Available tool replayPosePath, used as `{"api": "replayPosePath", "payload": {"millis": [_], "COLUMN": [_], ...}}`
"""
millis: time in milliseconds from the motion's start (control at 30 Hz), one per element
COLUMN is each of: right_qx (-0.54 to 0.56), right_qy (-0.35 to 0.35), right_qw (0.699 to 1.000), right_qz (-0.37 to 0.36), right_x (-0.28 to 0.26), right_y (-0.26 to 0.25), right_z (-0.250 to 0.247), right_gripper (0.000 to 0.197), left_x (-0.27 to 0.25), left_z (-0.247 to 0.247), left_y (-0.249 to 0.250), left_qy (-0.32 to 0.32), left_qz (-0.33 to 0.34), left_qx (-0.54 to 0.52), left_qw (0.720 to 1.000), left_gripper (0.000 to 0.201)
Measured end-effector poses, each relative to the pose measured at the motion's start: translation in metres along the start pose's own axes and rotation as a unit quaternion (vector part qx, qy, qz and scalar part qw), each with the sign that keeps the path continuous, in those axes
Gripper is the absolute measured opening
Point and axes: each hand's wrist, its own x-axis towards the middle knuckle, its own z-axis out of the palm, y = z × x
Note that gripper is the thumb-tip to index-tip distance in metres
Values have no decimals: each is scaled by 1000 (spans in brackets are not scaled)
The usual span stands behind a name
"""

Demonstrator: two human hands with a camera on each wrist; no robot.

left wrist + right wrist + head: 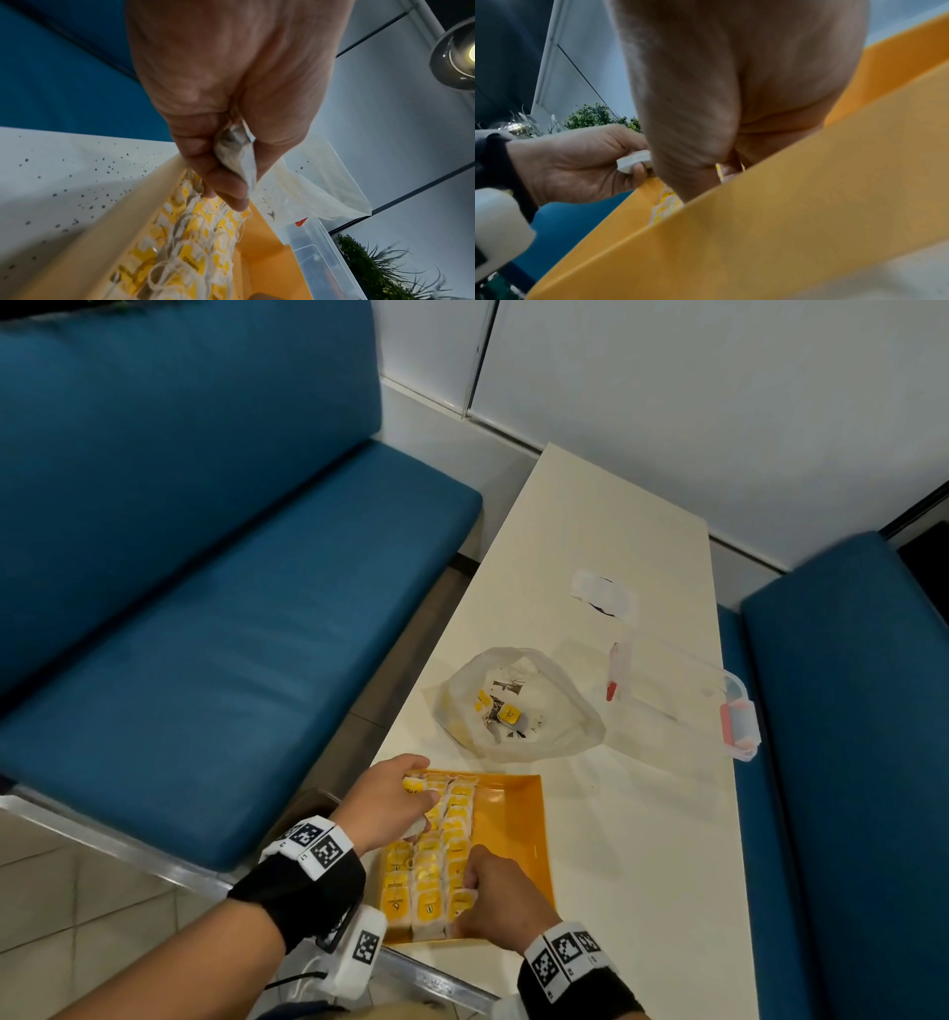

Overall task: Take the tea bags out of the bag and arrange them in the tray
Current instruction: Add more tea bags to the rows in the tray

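Observation:
An orange tray (518, 819) lies at the table's near edge, its left part filled with rows of yellow-tagged tea bags (426, 870). My left hand (423, 801) hovers over the far left corner of the tray and grips a white tea bag (239, 154) in its curled fingers. My right hand (467, 898) is at the near end of the rows, finger and thumb pinching a tea bag (718, 172) on edge; the tray wall (757, 223) hides its fingertips. Beyond the tray sits the clear plastic bag (518, 706), open, with a few tea bags (506, 713) inside.
A clear plastic box (683, 690) with red clasps stands right of the bag. A white scrap (603, 595) lies farther back on the cream table (642, 839). Blue benches (205, 608) run along both sides. The right part of the tray holds nothing.

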Motion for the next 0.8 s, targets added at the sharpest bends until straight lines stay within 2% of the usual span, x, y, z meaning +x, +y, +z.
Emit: {"api": "replayPosePath", "payload": {"millis": [133, 200, 300, 367, 467, 600, 667, 733, 800], "right_qx": [58, 98, 176, 203, 226, 224, 215, 207, 185], "right_qy": [0, 26, 74, 94, 103, 85, 89, 117, 176], "right_qw": [998, 994, 980, 973, 968, 971, 972, 971, 966], "right_qz": [30, 36, 49, 53, 36, -11, -15, -14, -34], "right_x": [3, 7, 16, 23, 34, 34, 28, 22, 14], "right_y": [5, 6, 0, -10, -16, -29, -31, -31, -30], "right_z": [-6, -13, -27, -32, -32, -32, -35, -40, -45], "right_gripper": [50, 51, 63, 56, 32, 28, 19, 17, 15], "left_x": [0, -1, 1, 2, 2, -1, -5, -11, -16], "left_z": [-3, -4, -2, -1, -1, -4, -6, -10, -11], "left_y": [0, 0, -5, -7, -7, -3, 4, 10, 13], "left_qy": [-5, -1, 11, 11, 1, -15, -26, -49, -82], "left_qz": [5, 9, 11, 10, 9, -4, -15, -27, -31], "left_qx": [-6, -14, -40, -51, -53, -116, -170, -223, -265], "left_qw": [1000, 1000, 999, 999, 999, 993, 985, 973, 960], "left_gripper": [51, 49, 48, 45, 41, 35, 35, 42, 49]}}
